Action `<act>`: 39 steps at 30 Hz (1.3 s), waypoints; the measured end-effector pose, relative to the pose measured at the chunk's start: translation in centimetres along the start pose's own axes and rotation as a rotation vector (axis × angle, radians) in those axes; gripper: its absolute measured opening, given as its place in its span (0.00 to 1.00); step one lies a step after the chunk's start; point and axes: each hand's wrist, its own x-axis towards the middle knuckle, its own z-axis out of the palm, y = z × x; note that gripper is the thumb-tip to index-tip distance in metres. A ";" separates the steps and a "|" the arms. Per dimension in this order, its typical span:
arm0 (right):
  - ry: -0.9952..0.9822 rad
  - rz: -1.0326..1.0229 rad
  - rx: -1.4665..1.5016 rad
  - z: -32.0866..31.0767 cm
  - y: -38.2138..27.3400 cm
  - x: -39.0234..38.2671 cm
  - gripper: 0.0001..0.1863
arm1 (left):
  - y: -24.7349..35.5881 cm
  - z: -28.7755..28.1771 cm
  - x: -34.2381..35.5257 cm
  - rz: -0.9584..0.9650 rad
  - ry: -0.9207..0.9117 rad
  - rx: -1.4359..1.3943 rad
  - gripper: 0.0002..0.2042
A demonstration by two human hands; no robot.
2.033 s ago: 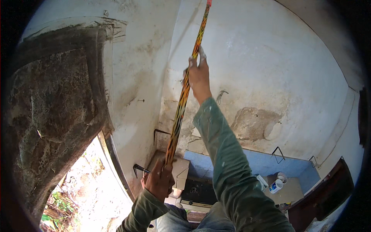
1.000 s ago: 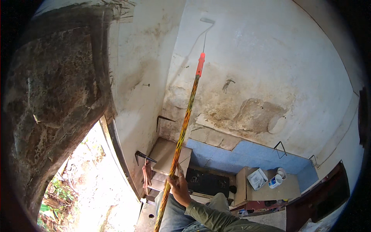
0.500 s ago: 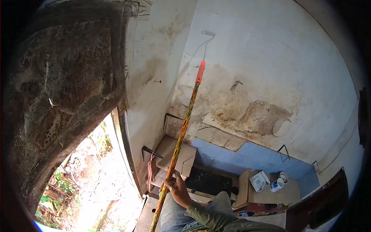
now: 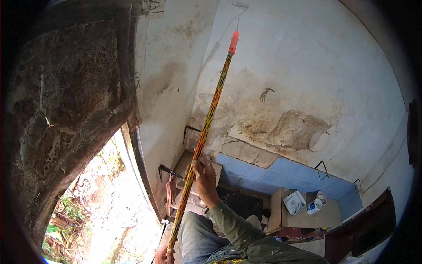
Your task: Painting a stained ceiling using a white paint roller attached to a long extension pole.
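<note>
A paint roller with a red handle (image 4: 234,43) is fixed to the tip of a long pole patterned in yellow, black and orange (image 4: 211,110). Its thin wire frame (image 4: 238,22) reaches up against the stained white wall (image 4: 290,57), and the roller head is faint near the top of the picture. My right hand (image 4: 205,180) is wrapped round the middle of the pole, the arm in a paint-spotted green sleeve. Lower down, at the bottom edge, my left hand (image 4: 164,256) closes round the pole's lower part; only some of it shows.
A black stove (image 4: 241,207) stands against blue tiles (image 4: 281,176). Right of it, a cardboard-coloured counter (image 4: 327,215) bears white tubs (image 4: 314,207) and a tray (image 4: 294,203). Metal brackets (image 4: 322,170) jut from the walls, one holding a pink cloth (image 4: 170,192). A doorway opens outside at left.
The pole and roller have moved upward along the wall. My right hand has risen with the pole, and my left hand has come into view at the bottom.
</note>
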 end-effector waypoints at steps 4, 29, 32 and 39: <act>-0.054 0.008 -0.066 -0.5 0.9 0.0 0.24 | -6.1 2.1 0.5 0.462 0.258 0.332 0.16; -0.054 0.173 -0.062 0.1 3.8 -3.5 0.19 | -5.7 0.0 -0.3 -0.040 0.095 -0.028 0.20; -0.076 0.287 -0.005 -0.1 6.4 -7.1 0.18 | -9.2 -0.1 -3.5 -0.176 0.075 0.024 0.20; -0.136 0.428 0.064 -0.1 7.6 -8.4 0.16 | -7.7 -1.7 -4.9 -0.384 0.035 0.116 0.22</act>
